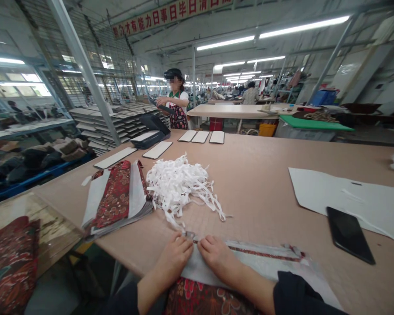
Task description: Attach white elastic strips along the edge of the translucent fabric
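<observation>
My left hand [176,254] and my right hand [217,257] lie close together at the table's front edge. The fingers of both are closed on the far edge of a grey-backed fabric piece [265,264]. A narrow red-brown patterned strip runs along that edge to the right, and red floral fabric [197,299] hangs below my wrists. What lies under my fingertips is hidden. Just beyond my hands is a loose heap of white tape strips [180,183]. To its left sits a stack of fabric pieces [116,197] with red floral and grey faces.
A black phone [350,234] lies at the right, partly over a large white sheet [348,197]. Pale dark-edged panels [157,150] lie along the far side. Across the table stands a co-worker [177,100] holding a dark item. More floral fabric [11,262] is at lower left.
</observation>
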{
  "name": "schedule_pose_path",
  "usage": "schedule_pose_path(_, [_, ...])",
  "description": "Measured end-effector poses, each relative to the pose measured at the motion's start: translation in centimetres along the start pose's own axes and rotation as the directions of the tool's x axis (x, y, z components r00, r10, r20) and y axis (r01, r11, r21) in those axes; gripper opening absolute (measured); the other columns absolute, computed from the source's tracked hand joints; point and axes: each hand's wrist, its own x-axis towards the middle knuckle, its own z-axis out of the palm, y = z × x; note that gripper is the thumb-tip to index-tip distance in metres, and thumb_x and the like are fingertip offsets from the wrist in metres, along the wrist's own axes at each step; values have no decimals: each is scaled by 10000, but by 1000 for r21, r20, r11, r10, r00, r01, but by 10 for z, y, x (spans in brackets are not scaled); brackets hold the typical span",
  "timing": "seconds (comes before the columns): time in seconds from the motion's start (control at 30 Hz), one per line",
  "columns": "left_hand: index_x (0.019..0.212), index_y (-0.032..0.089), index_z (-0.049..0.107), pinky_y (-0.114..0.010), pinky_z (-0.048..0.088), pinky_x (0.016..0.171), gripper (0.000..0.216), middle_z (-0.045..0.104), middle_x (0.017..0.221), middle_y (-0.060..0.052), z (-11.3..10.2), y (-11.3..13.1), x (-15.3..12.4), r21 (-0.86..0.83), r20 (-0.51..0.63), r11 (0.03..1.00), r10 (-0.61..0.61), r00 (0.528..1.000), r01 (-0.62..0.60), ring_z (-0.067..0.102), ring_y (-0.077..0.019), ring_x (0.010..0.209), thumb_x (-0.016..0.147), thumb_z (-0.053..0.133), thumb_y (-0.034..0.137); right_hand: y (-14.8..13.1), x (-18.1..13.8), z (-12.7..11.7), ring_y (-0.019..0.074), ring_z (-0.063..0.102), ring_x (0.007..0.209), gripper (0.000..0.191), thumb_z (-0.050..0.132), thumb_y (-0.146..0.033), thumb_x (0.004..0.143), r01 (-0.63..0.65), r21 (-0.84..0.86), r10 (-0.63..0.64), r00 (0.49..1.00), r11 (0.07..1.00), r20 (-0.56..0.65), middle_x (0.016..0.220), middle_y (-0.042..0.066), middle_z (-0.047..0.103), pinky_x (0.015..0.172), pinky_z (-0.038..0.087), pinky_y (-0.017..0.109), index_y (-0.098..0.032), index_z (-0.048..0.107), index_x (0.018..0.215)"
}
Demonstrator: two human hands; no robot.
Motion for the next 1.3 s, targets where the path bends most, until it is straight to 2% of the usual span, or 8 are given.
schedule_pose_path(0.17, [1011,184,523,-375,308,923,196,580,1011,-38,-2,2,-3,-20,7,998,-58,998,58,503,-168,922,853,420,133,-1,11,-9,184,480,798,65,490,-146,821,-168,65,163,984,984,68,831,30,552,656,359,290,-176,546,833])
schedule_pose_path(0.37, [963,201,546,-380,340,905,169,589,980,-30,-2,0,-7,-77,4,992,-96,995,96,512,-175,915,846,438,145,4,11,-16,192,501,823,120,456,-143,824,-123,88,110,984,988,140,857,50,573,670,372,286,-162,573,835])
schedule_pose_path(0.6, [1021,197,531,-342,425,850,228,580,1007,-67,9,-3,-13,-430,-83,807,-482,872,405,525,-193,952,820,425,191,12,32,-30,184,551,747,140,524,-185,685,-529,252,426,827,810,366,814,79,627,601,353,260,-149,607,793])
schedule_pose_path(0.77, [1144,163,472,-330,424,897,341,598,1049,-78,11,-7,-16,-611,19,635,-584,811,472,544,-173,970,844,357,274,13,26,-48,121,483,627,68,514,-134,595,-396,486,233,903,779,361,702,13,572,546,320,222,-154,554,646])
schedule_pose_path(0.87, [1154,146,480,-345,424,896,383,618,1015,-86,4,-10,-17,-608,62,625,-577,814,489,554,-180,957,841,309,286,17,15,-56,96,462,621,49,534,-151,596,-282,737,4,935,615,354,658,-33,526,558,333,193,-161,515,640])
schedule_pose_path(0.93, [1141,142,494,-348,416,907,402,621,1016,-88,-4,-8,-15,-629,81,581,-613,786,517,551,-185,970,848,277,312,20,11,-54,93,452,608,45,519,-147,611,-333,768,60,931,547,360,630,-41,510,553,332,192,-161,509,652])
schedule_pose_path(1.1, [1079,150,523,-334,410,912,377,597,1081,-77,-7,1,-1,-734,169,412,-659,733,539,533,-203,1012,798,409,375,19,19,-29,106,462,611,73,506,-149,642,-410,709,338,907,573,251,650,-26,527,554,336,211,-165,503,713])
schedule_pose_path(1.3, [1112,143,434,-320,403,899,400,567,1103,-95,24,-1,8,-697,119,444,-703,701,563,530,-184,1000,718,485,188,24,39,-5,109,539,679,261,400,-53,684,-288,852,281,944,438,174,764,-5,576,610,401,207,-175,465,905])
